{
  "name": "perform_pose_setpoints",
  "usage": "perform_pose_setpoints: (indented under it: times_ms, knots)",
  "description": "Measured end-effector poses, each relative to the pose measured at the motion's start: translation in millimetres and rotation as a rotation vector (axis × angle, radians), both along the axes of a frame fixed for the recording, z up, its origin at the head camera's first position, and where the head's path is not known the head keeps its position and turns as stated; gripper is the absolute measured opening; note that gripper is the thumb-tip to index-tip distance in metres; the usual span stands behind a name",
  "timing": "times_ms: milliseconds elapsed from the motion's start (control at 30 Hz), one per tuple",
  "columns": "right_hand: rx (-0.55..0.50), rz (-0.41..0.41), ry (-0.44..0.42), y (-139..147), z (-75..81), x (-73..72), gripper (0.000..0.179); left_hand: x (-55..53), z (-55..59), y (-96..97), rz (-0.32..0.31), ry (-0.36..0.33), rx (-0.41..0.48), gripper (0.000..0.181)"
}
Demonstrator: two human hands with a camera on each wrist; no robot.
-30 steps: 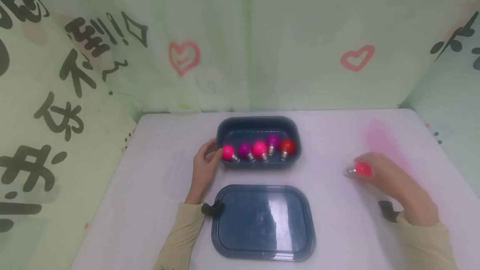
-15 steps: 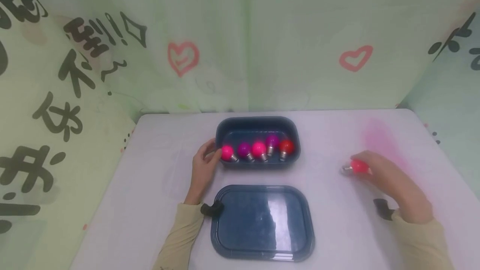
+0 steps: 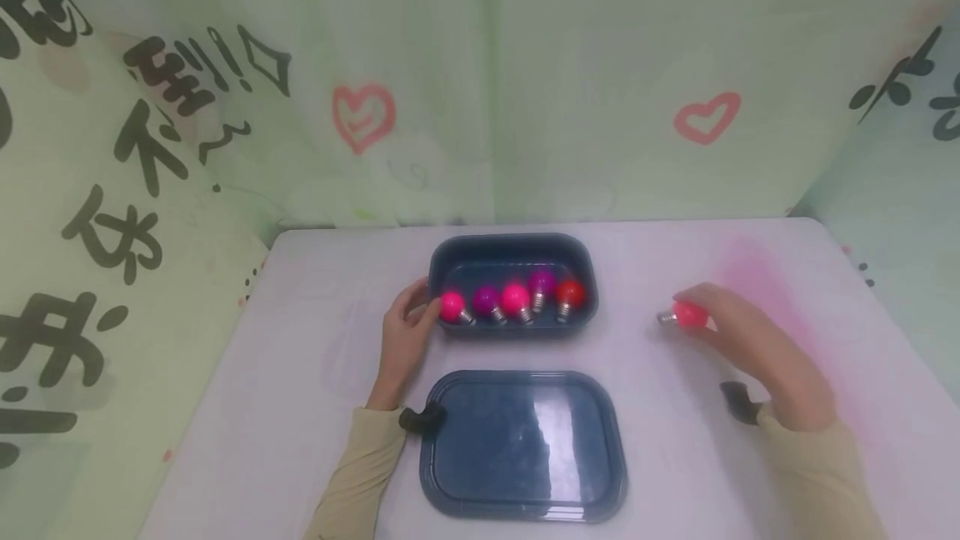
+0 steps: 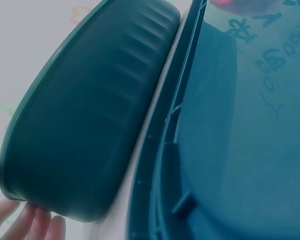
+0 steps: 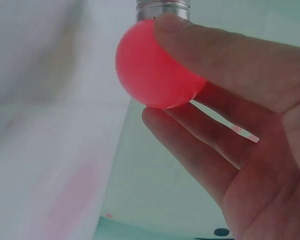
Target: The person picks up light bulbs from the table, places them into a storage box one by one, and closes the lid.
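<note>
My right hand [image 3: 750,348] pinches a pinkish-red light bulb [image 3: 690,314] above the table, right of the box, its metal screw base pointing left. In the right wrist view the thumb lies across the round glass [image 5: 145,65] and the fingers are on its other side. My left hand [image 3: 403,348] holds the left end of a dark blue plastic box [image 3: 517,332], thumb at the near corner. Along the box's near side lie several bulbs: pink [image 3: 515,298], purple [image 3: 486,300] and a red one [image 3: 570,293]. The left wrist view shows fingertips [image 4: 37,222] against the box's end.
A dark blue lid [image 3: 487,448] lies flat on the white table [image 3: 285,407], nearer me than the box. A black wrist strap part [image 3: 423,418] overlaps the lid's left corner. A pale green curtain [image 3: 585,107] with writing and hearts encloses the table's back and sides.
My right hand has moved left and slightly away from me with the bulb, closer to the box. The left hand keeps its place at the box; the bulbs inside have not shifted.
</note>
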State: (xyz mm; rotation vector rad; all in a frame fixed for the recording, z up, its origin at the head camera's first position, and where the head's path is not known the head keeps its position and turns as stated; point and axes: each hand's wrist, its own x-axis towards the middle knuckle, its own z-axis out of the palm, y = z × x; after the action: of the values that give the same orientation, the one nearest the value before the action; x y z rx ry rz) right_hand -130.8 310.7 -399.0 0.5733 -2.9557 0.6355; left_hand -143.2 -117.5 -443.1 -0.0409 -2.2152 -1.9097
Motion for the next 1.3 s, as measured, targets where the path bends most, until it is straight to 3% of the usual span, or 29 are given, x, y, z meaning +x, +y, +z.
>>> perform_pose_setpoints:
  times_ms: [333,433,733,967,1300]
  knots:
    - [-0.016,0.008,-0.018,-29.6,13.4,-11.5,0.043,0.6,0.5,1.0,0.006,-0.009,-0.005,0.046]
    - [-0.017,0.041,0.03,-36.2,15.9,-15.3,0.044,0.0,0.1,1.0,0.004,-0.008,-0.004,0.046]
    - [-0.023,0.085,0.042,-58.7,24.4,-23.3,0.045,-0.2,-1.7,0.1,0.0,-0.008,-0.014,0.046]
    - [0.001,0.089,-0.023,-79.4,26.2,-32.6,0.049,-0.6,-2.2,-0.7,0.008,-0.007,-0.015,0.046]
    - [0.002,0.175,0.043,-100.7,19.1,-42.3,0.044,-1.4,-4.2,-0.5,0.0,0.004,-0.017,0.047]
